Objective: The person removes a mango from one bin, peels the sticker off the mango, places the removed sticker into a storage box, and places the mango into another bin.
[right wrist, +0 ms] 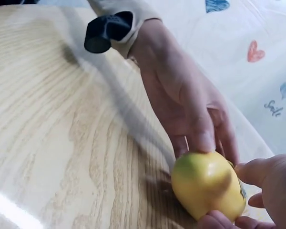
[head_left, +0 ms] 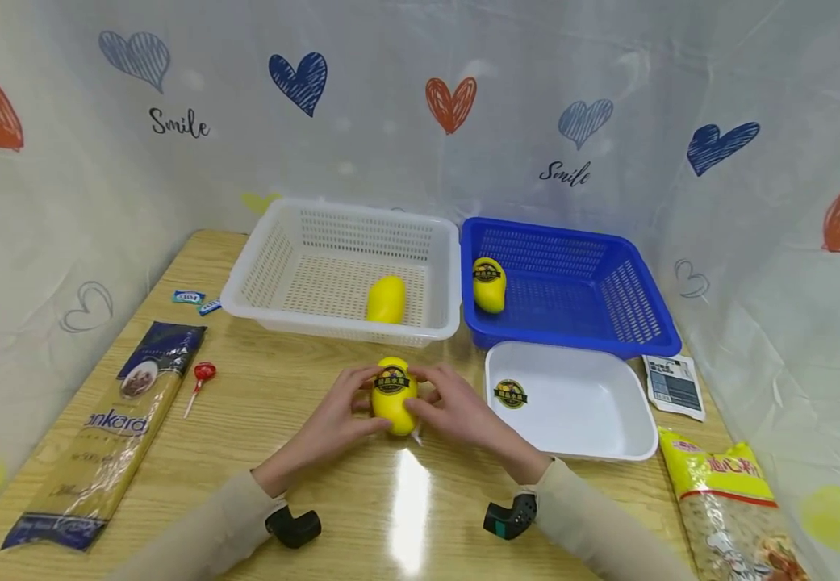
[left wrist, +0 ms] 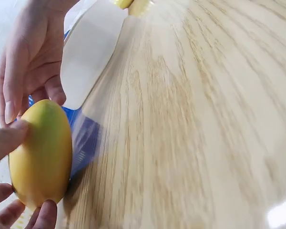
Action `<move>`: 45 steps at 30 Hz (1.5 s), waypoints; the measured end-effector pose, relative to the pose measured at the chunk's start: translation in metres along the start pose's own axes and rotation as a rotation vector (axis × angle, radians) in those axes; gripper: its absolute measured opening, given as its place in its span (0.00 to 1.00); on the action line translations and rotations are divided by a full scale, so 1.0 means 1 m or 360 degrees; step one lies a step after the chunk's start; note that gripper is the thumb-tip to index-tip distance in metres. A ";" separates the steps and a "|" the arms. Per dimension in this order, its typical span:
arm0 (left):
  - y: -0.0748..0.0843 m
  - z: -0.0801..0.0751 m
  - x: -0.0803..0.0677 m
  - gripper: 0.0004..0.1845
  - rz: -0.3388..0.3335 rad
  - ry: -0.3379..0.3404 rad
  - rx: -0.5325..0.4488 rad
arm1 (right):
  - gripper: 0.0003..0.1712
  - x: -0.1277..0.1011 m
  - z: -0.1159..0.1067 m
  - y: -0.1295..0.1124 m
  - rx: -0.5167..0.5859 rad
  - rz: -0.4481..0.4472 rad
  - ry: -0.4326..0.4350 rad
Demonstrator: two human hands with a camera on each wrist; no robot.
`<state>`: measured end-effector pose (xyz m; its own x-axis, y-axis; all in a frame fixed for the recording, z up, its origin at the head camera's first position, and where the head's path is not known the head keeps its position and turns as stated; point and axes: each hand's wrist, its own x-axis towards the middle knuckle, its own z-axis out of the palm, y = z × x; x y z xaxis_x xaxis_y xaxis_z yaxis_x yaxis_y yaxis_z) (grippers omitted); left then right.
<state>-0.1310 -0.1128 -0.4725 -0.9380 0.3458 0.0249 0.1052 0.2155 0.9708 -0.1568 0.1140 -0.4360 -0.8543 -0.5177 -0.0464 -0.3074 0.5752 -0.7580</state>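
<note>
Between both hands, a yellow mango with a black and gold oval label stands near the middle of the wooden table. My left hand grips it from the left, thumb low and fingers higher up. From the other side my right hand holds it with thumb and fingertips. In the left wrist view the mango shows a greenish patch and no label. The right wrist view shows the mango with fingertips of both hands around it.
Behind are a white basket with one mango and a blue basket with a labelled mango. A white tray bears an oval label. Pasta, a lollipop and a yellow bag flank the hands.
</note>
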 end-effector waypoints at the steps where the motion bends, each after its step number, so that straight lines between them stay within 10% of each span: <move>1: -0.001 0.000 0.001 0.39 -0.0042 0.0003 -0.0039 | 0.30 0.001 0.001 0.000 -0.0032 0.0018 0.0005; 13: -0.006 0.001 0.010 0.48 -0.0229 -0.0139 -0.0279 | 0.24 0.005 0.006 0.000 -0.0022 -0.0054 0.0067; 21: 0.003 0.005 0.013 0.46 0.0081 -0.0042 0.0316 | 0.05 0.010 0.013 -0.008 -0.0036 -0.0129 0.0268; 33: 0.009 0.014 0.017 0.46 0.0059 0.0038 0.0397 | 0.04 0.008 0.009 -0.018 -0.0171 -0.0362 0.0416; 38: 0.013 0.011 0.018 0.45 -0.0017 0.0024 0.0370 | 0.07 -0.005 -0.016 -0.038 0.0039 -0.0508 0.0488; 45: 0.012 0.006 0.015 0.48 -0.0054 -0.0058 0.0345 | 0.06 -0.029 -0.071 -0.007 0.0199 -0.0142 0.0462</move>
<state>-0.1420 -0.0994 -0.4616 -0.9299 0.3672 -0.0192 0.1462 0.4172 0.8970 -0.1592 0.1697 -0.3831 -0.9155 -0.3504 0.1976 -0.3481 0.4439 -0.8257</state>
